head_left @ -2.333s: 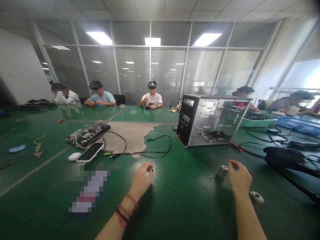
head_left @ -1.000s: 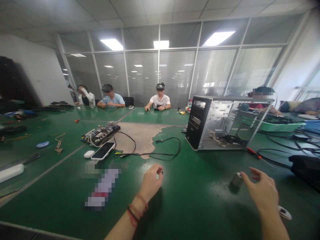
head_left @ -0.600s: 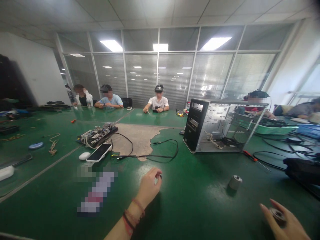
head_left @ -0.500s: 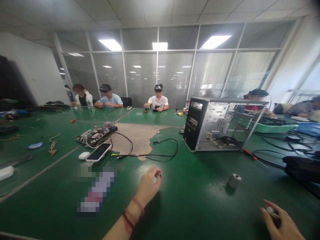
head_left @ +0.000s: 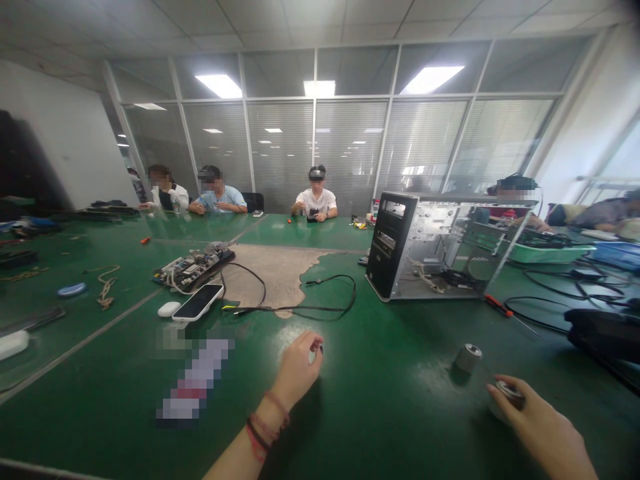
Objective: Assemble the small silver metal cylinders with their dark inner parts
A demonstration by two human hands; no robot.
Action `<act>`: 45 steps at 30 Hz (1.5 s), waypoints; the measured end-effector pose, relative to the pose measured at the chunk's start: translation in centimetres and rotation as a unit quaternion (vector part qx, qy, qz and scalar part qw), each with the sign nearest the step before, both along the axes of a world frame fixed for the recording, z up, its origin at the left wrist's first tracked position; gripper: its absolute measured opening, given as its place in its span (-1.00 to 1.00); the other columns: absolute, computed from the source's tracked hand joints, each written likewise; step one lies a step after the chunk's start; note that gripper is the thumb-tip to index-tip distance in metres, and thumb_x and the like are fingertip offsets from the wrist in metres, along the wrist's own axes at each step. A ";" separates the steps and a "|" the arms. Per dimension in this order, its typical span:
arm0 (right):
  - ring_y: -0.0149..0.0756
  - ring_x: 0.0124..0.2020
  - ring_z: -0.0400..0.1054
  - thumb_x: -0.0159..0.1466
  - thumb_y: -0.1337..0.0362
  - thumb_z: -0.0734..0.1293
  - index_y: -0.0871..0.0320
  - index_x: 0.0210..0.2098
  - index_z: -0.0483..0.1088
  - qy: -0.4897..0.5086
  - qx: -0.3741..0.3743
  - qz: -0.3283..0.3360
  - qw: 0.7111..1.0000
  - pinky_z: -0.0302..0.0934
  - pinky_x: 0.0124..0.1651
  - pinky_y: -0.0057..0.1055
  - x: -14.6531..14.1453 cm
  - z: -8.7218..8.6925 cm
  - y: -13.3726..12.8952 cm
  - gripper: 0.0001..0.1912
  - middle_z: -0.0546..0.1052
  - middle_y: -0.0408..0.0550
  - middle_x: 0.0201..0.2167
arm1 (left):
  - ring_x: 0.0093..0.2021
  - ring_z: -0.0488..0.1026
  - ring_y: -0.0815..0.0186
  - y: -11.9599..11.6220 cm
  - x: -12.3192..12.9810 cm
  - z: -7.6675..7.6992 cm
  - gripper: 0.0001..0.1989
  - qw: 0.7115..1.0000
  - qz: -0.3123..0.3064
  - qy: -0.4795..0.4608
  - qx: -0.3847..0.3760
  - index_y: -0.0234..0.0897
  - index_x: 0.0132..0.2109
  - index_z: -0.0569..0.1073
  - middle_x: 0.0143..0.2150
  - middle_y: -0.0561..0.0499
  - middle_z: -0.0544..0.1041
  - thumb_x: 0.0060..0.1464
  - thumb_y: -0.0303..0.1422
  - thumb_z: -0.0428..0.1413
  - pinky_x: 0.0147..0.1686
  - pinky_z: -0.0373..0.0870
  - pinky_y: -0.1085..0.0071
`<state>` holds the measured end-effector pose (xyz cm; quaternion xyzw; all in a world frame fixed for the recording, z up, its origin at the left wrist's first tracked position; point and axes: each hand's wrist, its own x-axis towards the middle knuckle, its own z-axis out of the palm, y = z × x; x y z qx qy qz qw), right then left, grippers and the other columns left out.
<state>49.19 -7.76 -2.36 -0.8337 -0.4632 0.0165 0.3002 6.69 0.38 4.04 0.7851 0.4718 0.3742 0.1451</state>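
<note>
The round metal part (head_left: 509,393) is sitting in the grip of the right hand (head_left: 540,423), its dark-centred top facing up. The thumb and fingers are closing around its sides; whether its base is touching the bench (head_left: 380,393) is hard to tell. The step in hand looks like gripping and handling this part. From here, any move is calling for a steady hold on its rim and a path past the metal cylinder (head_left: 469,360), which is standing upright on the bench just beyond the right hand, towards the left hand's side, and apart from the held part.

The left hand (head_left: 299,363) is resting near the bench surface, its fingers curling towards the thumb and leaving a small gap. Something dark is showing at the fingertips; whether it is being held cannot be told.

Beyond and between the hands, the computer case (head_left: 387,247) is standing with its side open, containing pale wires (head_left: 425,275) and a dark part low inside. Past it, on the right hand's side, the green basket (head_left: 550,255) is holding dark items, and the blue basket (head_left: 617,253) is lying farther out, its contents unclear. The screwdriver (head_left: 500,306) is lying beyond the right hand, near the case.

Beyond the left hand, the black cable (head_left: 354,293) is looping across the bench; farther to its left, the phone (head_left: 200,302) is lying beside a small white case (head_left: 169,309), with the circuit board (head_left: 193,268) just behind.
</note>
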 end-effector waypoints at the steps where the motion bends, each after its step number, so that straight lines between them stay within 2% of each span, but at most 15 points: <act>1: 0.04 -0.51 0.44 0.03 -0.14 0.21 0.03 -0.21 0.44 0.020 -0.025 0.029 0.999 0.25 -0.49 -0.18 -1.5 1.2 0.7 -0.50 0.55 0.03 -0.52 | -0.31 0.39 0.30 0.0 0.0 0.0 -0.80 1.000 0.000 0.002 -0.001 -0.23 -0.24 0.39 -0.35 0.02 0.44 0.01 -0.51 -0.06 -0.28 0.31 0.42; 2: 0.02 -0.46 0.45 0.05 -0.12 0.20 0.04 -0.17 0.42 0.027 -0.024 0.061 0.998 0.26 -0.45 -0.20 -3.4 2.5 1.5 -0.50 0.55 0.02 -0.48 | -0.31 0.39 0.30 0.0 0.0 0.0 -0.80 1.000 0.000 0.004 -0.001 -0.23 -0.24 0.39 -0.35 0.02 0.43 0.01 -0.51 -0.06 -0.28 0.31 0.43; 5: -0.14 -0.37 0.45 0.15 -0.05 0.18 0.05 -0.07 0.35 0.046 0.010 0.217 0.975 0.28 -0.29 -0.29 -10.0 6.0 3.6 -0.55 0.56 -0.01 -0.35 | -0.31 0.39 0.30 0.1 -0.1 0.0 -0.81 1.000 0.001 0.004 -0.001 -0.23 -0.24 0.39 -0.34 0.02 0.43 0.02 -0.51 -0.06 -0.28 0.30 0.43; 8: -0.20 -0.23 0.42 0.20 0.07 0.19 0.06 -0.07 0.34 0.052 0.035 0.374 0.925 0.26 -0.16 -0.32 -16.4 7.9 5.2 -0.64 0.53 -0.03 -0.23 | -0.31 0.38 0.30 0.1 -0.1 0.0 -0.81 1.000 0.005 0.002 0.000 -0.24 -0.24 0.38 -0.35 0.02 0.43 0.02 -0.51 -0.06 -0.28 0.30 0.43; 11: -0.21 -0.17 0.39 0.20 0.17 0.21 0.08 -0.06 0.34 0.064 0.049 0.478 0.875 0.24 -0.09 -0.33 -20.9 7.6 6.3 -0.67 0.50 -0.03 -0.16 | -0.31 0.37 0.30 0.1 -0.1 0.0 -0.81 1.000 0.004 0.002 0.000 -0.24 -0.24 0.38 -0.34 0.02 0.42 0.03 -0.51 -0.07 -0.27 0.30 0.42; 14: -0.20 -0.08 0.37 0.21 0.23 0.21 0.11 -0.04 0.33 0.093 0.068 0.515 0.850 0.22 -0.02 -0.32 -23.4 5.8 6.7 -0.67 0.48 -0.01 -0.09 | -0.31 0.37 0.30 0.0 0.0 0.0 -0.80 1.000 0.001 0.002 0.000 -0.25 -0.24 0.39 -0.35 0.01 0.42 0.02 -0.52 -0.07 -0.27 0.30 0.42; 17: -0.20 -0.06 0.36 0.22 0.26 0.21 0.09 -0.02 0.32 0.121 0.082 0.520 0.841 0.21 0.01 -0.31 -24.4 4.3 6.7 -0.67 0.47 -0.01 -0.07 | -0.31 0.38 0.30 0.0 0.1 -0.1 -0.80 1.000 0.002 0.001 -0.005 -0.24 -0.24 0.39 -0.35 0.01 0.42 0.02 -0.52 -0.06 -0.26 0.30 0.42; 20: -0.19 -0.06 0.36 0.21 0.27 0.21 0.09 0.00 0.32 0.125 0.085 0.522 0.840 0.21 0.02 -0.29 -24.5 3.7 6.6 -0.65 0.46 0.00 -0.06 | -0.31 0.38 0.30 -0.1 0.3 -0.1 -0.80 1.000 0.003 0.001 -0.009 -0.24 -0.23 0.39 -0.35 0.02 0.42 0.00 -0.53 -0.05 -0.26 0.30 0.43; 35: -0.20 -0.05 0.35 0.21 0.29 0.20 0.08 0.03 0.29 0.109 0.083 0.519 0.844 0.21 0.03 -0.29 -24.5 3.8 6.3 -0.63 0.44 -0.01 -0.05 | -0.31 0.37 0.30 -0.1 0.7 -0.4 -0.80 1.000 -0.010 0.009 -0.015 -0.23 -0.25 0.38 -0.34 0.03 0.41 0.00 -0.54 -0.06 -0.27 0.30 0.42; 41: -0.19 -0.04 0.35 0.22 0.22 0.22 0.08 0.05 0.28 0.108 0.079 0.522 0.842 0.22 0.04 -0.29 -24.2 3.9 6.1 -0.61 0.43 0.00 -0.02 | -0.32 0.38 0.30 -0.2 0.8 -0.5 -0.80 1.000 -0.014 0.004 -0.025 -0.24 -0.27 0.39 -0.35 0.02 0.42 -0.01 -0.54 -0.06 -0.28 0.30 0.42; 45: -0.20 0.01 0.33 0.31 0.18 0.09 0.07 0.08 0.28 0.116 0.091 0.522 0.840 0.19 0.08 -0.25 -24.1 4.1 6.0 -0.61 0.44 0.01 0.00 | -0.32 0.38 0.31 -0.2 0.8 -0.5 -0.80 1.000 -0.017 0.005 -0.018 -0.23 -0.26 0.39 -0.34 0.02 0.43 -0.01 -0.54 -0.05 -0.27 0.31 0.43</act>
